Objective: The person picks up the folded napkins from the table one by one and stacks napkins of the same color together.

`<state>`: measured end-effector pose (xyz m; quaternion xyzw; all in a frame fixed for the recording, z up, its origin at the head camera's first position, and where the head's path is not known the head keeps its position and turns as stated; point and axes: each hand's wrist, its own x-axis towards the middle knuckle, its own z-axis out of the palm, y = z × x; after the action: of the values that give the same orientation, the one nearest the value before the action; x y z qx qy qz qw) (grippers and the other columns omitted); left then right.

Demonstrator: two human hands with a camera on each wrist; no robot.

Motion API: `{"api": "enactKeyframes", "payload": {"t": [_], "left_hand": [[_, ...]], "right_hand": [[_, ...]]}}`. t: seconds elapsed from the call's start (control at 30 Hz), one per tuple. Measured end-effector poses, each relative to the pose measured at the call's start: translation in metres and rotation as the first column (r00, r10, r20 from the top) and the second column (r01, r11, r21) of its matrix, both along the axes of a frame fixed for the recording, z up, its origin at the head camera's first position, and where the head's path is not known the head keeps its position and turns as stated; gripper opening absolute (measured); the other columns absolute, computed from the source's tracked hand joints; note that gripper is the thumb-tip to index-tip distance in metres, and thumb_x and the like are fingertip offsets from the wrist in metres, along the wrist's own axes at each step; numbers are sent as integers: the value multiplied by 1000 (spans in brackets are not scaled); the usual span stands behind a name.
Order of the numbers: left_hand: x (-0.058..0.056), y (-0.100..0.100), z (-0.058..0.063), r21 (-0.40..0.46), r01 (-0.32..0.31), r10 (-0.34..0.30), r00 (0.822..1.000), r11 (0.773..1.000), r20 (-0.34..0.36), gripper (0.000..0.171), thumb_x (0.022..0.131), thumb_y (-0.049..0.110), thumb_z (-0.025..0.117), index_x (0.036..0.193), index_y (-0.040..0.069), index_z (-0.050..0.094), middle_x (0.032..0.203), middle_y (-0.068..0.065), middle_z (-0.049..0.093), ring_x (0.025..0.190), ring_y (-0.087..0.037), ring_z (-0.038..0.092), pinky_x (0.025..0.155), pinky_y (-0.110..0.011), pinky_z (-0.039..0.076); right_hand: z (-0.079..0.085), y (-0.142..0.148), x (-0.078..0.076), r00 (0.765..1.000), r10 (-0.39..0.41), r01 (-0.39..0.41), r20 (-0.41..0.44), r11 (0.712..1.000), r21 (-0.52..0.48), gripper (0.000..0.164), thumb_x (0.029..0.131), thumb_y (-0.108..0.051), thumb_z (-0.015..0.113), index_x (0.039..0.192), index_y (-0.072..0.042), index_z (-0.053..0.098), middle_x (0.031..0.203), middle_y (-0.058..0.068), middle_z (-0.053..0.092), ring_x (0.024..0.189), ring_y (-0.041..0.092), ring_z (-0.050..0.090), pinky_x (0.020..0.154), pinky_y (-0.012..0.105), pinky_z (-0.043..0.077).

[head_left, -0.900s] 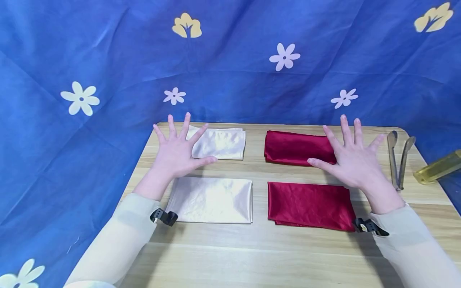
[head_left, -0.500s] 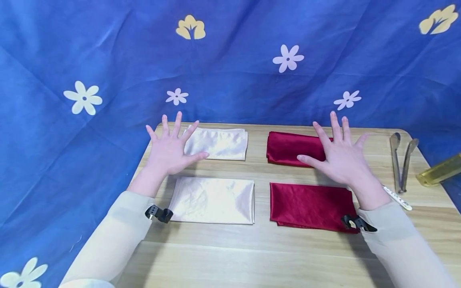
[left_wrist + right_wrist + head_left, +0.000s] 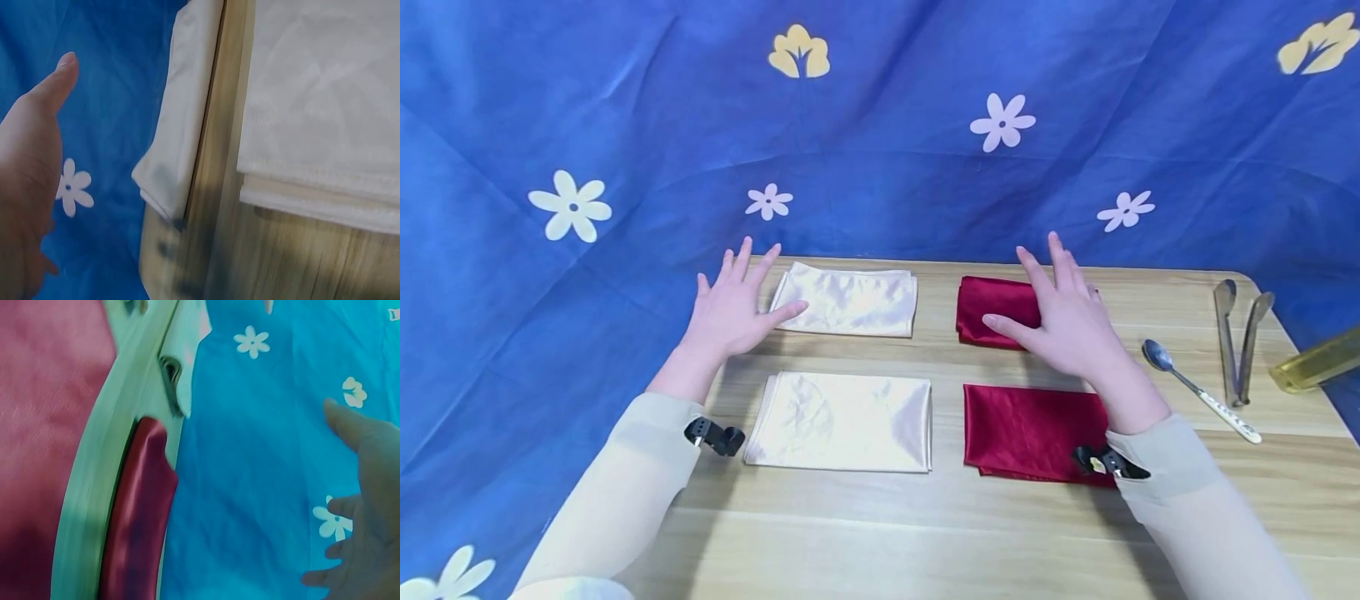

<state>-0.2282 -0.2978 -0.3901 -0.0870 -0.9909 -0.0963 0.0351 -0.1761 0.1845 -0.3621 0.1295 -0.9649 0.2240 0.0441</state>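
Note:
My left hand (image 3: 726, 317) is spread with nothing in it, at the left of the far white satin cloth (image 3: 850, 300). A second folded white cloth (image 3: 842, 421) lies nearer me, and its stitched edge shows in the left wrist view. My right hand (image 3: 1063, 321), fingers also apart and holding nothing, overlaps the far folded red satin cloth (image 3: 988, 304) in the head view. Below it lies the near red cloth (image 3: 1026, 429), partly covered by my wrist and its strap. In the right wrist view, the right hand (image 3: 369, 506) stands off from the red cloth's folded edge (image 3: 140, 512).
On the right of the wooden table (image 3: 850, 542) lie a spoon (image 3: 1202, 392) with a patterned handle and metal tongs (image 3: 1236, 350). A yellow see-through object (image 3: 1315, 362) sits at the right edge. A blue flowered curtain (image 3: 880, 125) hangs behind the table.
Both hands have moved left, the right one farther, and their fingers are less widely spread. The spoon, earlier hidden behind the right arm, now shows. The cloths stay where they were.

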Motion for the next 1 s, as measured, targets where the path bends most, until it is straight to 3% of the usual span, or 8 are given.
{"api": "enactKeyframes", "payload": {"t": [0.17,0.27,0.33,0.47,0.7,0.87,0.93,1.0], "left_hand": [[-5,-11,-2,99,-16,12,999,995,36,101,90,88,49,170,42,7,177,-5,0,156,-51,15,114,-84,11],[-7,-17,-3,155,-30,21,998,987,61,101,90,87,53,170,43,9,177,-3,5,152,-55,23,109,-86,21],[-9,-21,-5,196,-42,26,996,980,82,101,90,85,55,170,43,10,177,-4,8,151,-56,24,107,-86,24],[-15,-29,-10,314,-60,23,992,948,120,99,92,76,63,170,34,19,175,-10,20,153,-50,26,114,-78,25],[-25,-38,-17,530,-122,-7,972,839,235,96,94,62,74,168,19,31,165,-20,39,146,-48,42,117,-62,39],[-31,-41,-20,553,-158,-24,951,818,308,90,96,57,74,163,7,39,159,-23,46,145,-43,44,114,-58,44],[-33,-42,-21,557,-184,-22,939,810,343,87,98,54,74,161,3,42,157,-24,49,144,-41,45,112,-56,46],[-35,-42,-24,571,-225,-16,923,789,385,84,99,51,73,159,0,42,155,-25,51,141,-39,49,108,-52,51]], "right_hand": [[0,-15,-6,997,28,-17,72,987,-159,102,93,-68,70,171,-24,21,177,8,-2,158,46,13,115,80,23],[-1,-23,-10,993,59,-32,103,968,-248,97,94,-61,73,170,-22,26,177,10,8,159,40,14,118,76,24],[-2,-28,-13,989,87,-45,120,948,-314,93,95,-54,75,169,-19,29,175,12,15,157,40,23,118,72,29],[-5,-37,-20,975,136,-39,174,880,-473,85,97,-40,79,165,-14,37,170,12,31,147,39,43,116,59,43],[-18,-46,-36,927,195,81,321,732,-676,74,97,-23,81,160,-11,46,162,10,45,138,31,56,109,43,52],[-31,-55,-47,889,264,137,373,624,-770,65,97,-9,78,155,-2,50,153,15,54,128,31,64,98,32,58],[-37,-58,-51,877,281,158,389,597,-787,64,97,-7,77,155,1,50,152,19,55,126,31,65,96,30,59],[-44,-60,-55,866,285,181,412,588,-788,64,98,-6,76,154,2,49,152,23,54,126,30,65,95,30,59]]}}
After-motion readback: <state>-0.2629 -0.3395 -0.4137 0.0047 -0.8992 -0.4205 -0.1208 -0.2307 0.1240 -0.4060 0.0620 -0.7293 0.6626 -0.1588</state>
